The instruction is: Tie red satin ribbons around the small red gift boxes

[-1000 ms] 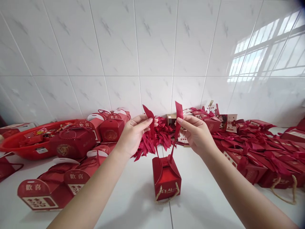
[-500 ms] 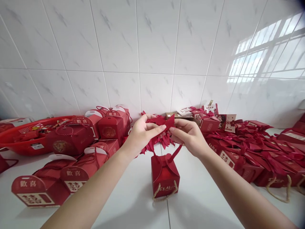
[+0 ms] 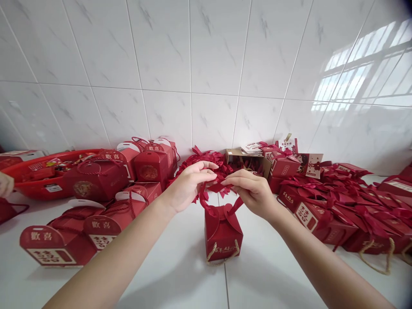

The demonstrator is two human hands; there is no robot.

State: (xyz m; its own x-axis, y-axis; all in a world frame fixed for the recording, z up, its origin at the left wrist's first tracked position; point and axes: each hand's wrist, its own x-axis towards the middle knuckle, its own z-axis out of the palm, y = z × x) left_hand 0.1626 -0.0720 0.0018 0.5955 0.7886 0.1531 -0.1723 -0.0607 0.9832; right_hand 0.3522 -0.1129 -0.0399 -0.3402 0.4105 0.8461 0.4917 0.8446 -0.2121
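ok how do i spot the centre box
On the white table, look front and centre, below the left hand and right hand. The small red box there has ribbon rising from its top; unlike the boxes grouped either side, it stands alone.

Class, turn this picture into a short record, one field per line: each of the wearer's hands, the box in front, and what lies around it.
Left hand: at the ribbon above the box; grip unclear
Right hand: fingertips pinching the ribbon
Box: small, red, upright on the white surface, rope handle at front
Ribbon: threaded at the box's top, not yet a finished bow
Left side: red boxes, red basin, another person's hand
Right side: many ribboned red boxes
Behind: pile of red ribbons, tiled wall
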